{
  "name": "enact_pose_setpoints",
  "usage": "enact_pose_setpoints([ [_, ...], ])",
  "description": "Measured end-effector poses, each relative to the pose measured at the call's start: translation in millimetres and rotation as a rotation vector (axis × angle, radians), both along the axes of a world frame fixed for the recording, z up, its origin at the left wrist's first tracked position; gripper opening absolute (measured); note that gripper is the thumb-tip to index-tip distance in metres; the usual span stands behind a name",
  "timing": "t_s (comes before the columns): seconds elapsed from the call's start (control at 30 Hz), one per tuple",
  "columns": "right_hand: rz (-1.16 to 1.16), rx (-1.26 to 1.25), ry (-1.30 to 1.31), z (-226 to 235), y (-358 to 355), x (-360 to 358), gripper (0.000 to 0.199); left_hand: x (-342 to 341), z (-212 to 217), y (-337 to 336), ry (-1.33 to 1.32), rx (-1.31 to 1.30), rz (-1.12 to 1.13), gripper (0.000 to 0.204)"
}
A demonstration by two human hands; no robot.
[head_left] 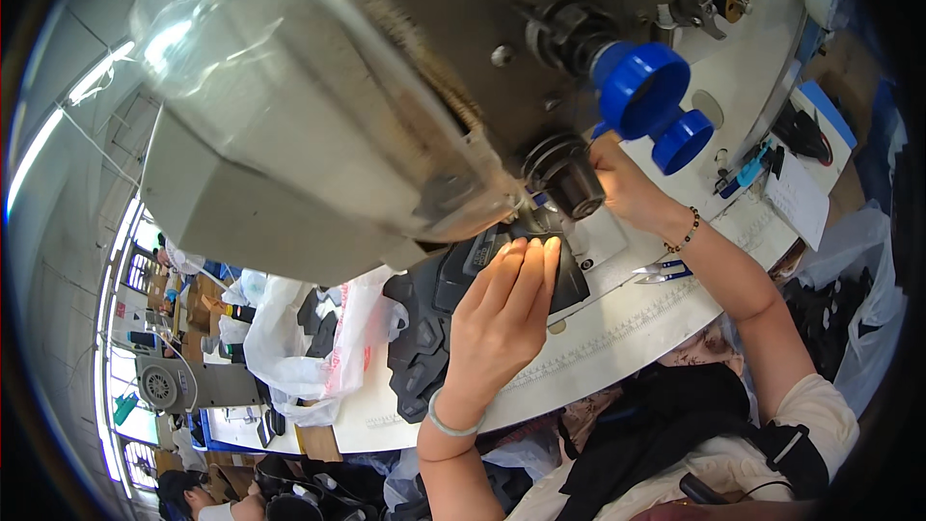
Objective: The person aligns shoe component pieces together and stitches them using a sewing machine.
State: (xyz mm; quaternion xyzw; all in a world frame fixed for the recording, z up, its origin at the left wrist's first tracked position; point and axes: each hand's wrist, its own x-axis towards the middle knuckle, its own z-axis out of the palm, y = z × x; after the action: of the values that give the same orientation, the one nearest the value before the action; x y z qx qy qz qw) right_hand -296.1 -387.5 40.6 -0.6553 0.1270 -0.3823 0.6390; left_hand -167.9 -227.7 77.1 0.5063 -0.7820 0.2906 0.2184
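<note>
Left hand (pixel 497 314) has fingers straight and pressed on the black piece (pixel 572 291), on the table (pixel 540 367) under the sewing machine (pixel 473 29), likely steadying it; right hand's (pixel 629 185) fingertips hidden, can't tell grip.

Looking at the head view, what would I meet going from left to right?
Ceiling lights → white plastic bag with red print → left hand → right hand → beaded bracelet → white sheet of paper.
</note>
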Motion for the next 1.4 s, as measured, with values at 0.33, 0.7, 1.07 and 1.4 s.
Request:
enact_pose_setpoints([
  [0.33, 0.026, 0.053, -0.061, -7.8, -1.1, 0.0, 0.013, -5.2, -8.3, -0.2, -0.198, -0.078, 0.045, 0.028],
  [0.7, 0.060, 0.107, 0.052, -11.8, -6.0, -3.2, 0.037, -4.6, -15.8, -5.3, -0.233, -0.119, 0.043, 0.024],
  [1.07, 0.008, 0.185, 0.139, 2.9, 0.1, -1.5, 0.042, -15.2, -10.6, -3.9, -0.284, -0.067, 0.141, 0.023],
  [1.4, 0.069, 0.003, -0.167, -8.7, -2.8, 2.4, 0.020, -9.8, -14.7, -5.2, -0.220, -0.099, 0.101, 0.022],
])
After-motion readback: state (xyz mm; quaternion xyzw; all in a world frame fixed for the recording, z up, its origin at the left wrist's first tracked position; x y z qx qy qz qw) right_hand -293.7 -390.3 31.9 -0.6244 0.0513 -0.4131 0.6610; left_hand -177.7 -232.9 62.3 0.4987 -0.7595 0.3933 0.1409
